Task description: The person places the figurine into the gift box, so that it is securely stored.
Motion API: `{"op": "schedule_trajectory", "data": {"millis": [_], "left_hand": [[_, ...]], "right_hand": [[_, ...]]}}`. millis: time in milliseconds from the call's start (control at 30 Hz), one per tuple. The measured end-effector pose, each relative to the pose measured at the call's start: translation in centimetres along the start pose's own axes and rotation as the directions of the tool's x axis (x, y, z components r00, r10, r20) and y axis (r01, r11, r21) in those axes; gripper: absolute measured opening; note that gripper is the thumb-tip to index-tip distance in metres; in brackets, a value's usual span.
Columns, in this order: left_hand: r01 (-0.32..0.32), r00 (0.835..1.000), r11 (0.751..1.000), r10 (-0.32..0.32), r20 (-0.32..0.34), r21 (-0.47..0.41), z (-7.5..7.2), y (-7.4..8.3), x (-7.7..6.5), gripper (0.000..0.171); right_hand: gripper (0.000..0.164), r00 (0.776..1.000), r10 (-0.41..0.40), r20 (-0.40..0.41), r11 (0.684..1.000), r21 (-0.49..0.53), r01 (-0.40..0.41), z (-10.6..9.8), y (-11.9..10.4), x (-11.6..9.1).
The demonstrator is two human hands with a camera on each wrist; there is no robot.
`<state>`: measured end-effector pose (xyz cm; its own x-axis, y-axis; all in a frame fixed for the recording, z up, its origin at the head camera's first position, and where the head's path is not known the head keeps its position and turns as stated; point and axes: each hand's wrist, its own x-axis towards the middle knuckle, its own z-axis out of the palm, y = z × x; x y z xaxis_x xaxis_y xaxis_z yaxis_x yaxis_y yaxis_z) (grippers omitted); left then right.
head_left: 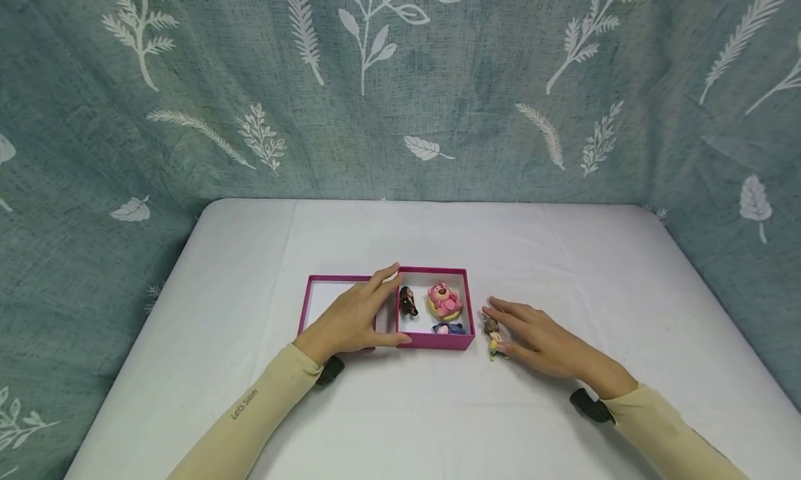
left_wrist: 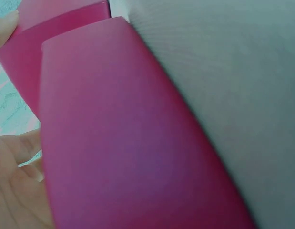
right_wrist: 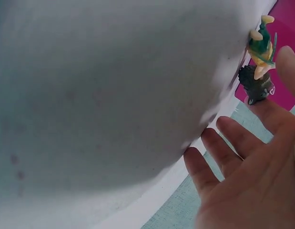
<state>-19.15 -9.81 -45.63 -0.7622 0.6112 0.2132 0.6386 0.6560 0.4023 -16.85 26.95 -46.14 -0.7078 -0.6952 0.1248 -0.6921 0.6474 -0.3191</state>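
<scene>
My left hand (head_left: pixel 357 316) grips the open magenta box (head_left: pixel 434 341) at its left end, thumb on the front wall and fingertips at the back corner. Inside the box lie a dark-haired figurine (head_left: pixel 408 301), a pink bear figure (head_left: pixel 444 300) on a yellow ring and a blue-and-pink figure (head_left: pixel 449 329) against the front wall. Just right of the box, a small brown-haired figurine (head_left: pixel 494 335) in green and yellow lies on the table. My right hand (head_left: pixel 544 337) is over it, fingers loosely extended. In the right wrist view the index fingertip touches the figurine's head (right_wrist: pixel 257 88), the thumb beside its body.
A second magenta tray with a white inside, likely the lid (head_left: pixel 304 306), lies left of the box, partly under my left hand and forearm. The white-covered table (head_left: pixel 438 410) ends at a green leaf-patterned curtain (head_left: pixel 463 146) at the back.
</scene>
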Motion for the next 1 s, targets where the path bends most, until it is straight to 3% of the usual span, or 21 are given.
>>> {"op": "schedule_trajectory", "data": {"millis": [400, 733, 1000], "left_hand": [[0.011, 1.000, 1.000, -0.011, 0.007, 0.000, 0.0, 0.0, -0.2, 0.103], [0.021, 1.000, 1.000, -0.021, 0.002, -0.002, 0.1, -0.1, -0.2, 0.103], [0.011, 1.000, 1.000, -0.011, 0.002, 0.001, 0.0, 0.0, -0.1, 0.103]], "right_hand": [[0.047, 0.998, 0.028, -0.047, 1.000, -0.008, -0.028, -0.3, -0.2, 0.6], [0.062, 0.995, 0.091, 0.045, 0.996, 0.000, -0.091, -0.6, -0.6, 0.9], [0.060, 0.997, 0.060, 0.041, 0.998, -0.030, -0.059, -0.8, -0.7, 1.2]]}}
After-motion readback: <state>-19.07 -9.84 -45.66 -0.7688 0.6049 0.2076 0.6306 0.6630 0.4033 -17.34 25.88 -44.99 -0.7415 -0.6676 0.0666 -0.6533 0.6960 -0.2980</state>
